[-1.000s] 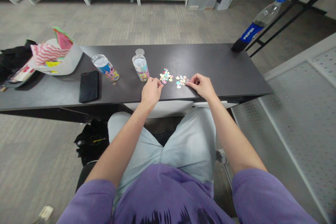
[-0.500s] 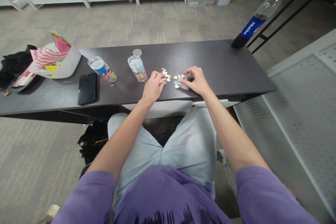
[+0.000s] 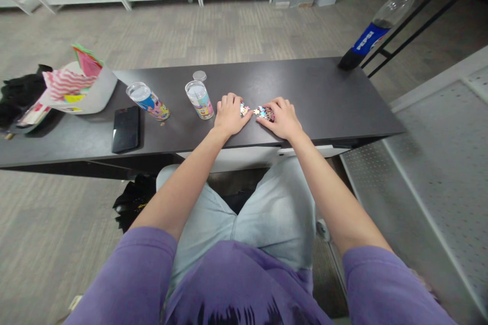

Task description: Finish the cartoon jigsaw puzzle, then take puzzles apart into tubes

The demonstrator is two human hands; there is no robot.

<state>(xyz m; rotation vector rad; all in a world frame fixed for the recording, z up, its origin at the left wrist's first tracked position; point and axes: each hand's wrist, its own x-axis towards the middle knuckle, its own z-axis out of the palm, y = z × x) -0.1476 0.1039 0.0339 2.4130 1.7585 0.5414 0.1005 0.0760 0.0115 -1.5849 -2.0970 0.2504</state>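
Note:
Small colourful puzzle pieces (image 3: 256, 111) lie in a little heap on the dark table, between my two hands. My left hand (image 3: 230, 114) rests palm down at the heap's left side, its fingers bent around some pieces and its thumb pointing at the middle. On the right side my right hand (image 3: 282, 118) curves around more pieces, thumb and fingers apart. Both hands touch the pieces at the edges, and neither lifts anything that I can see. Some pieces are partly hidden under the fingers.
Left of my hands stand two printed clear canisters (image 3: 200, 100) (image 3: 148, 101), with a round lid (image 3: 199, 76) behind one. Farther left are a black phone (image 3: 126, 129) and a white basket (image 3: 99, 94) of packages. A Pepsi bottle (image 3: 364, 43) stands at the table's back right.
My left hand has moved right and flattened over the left pieces. My right hand has shifted slightly left and lies lower around its pieces. The pieces are gathered closer together.

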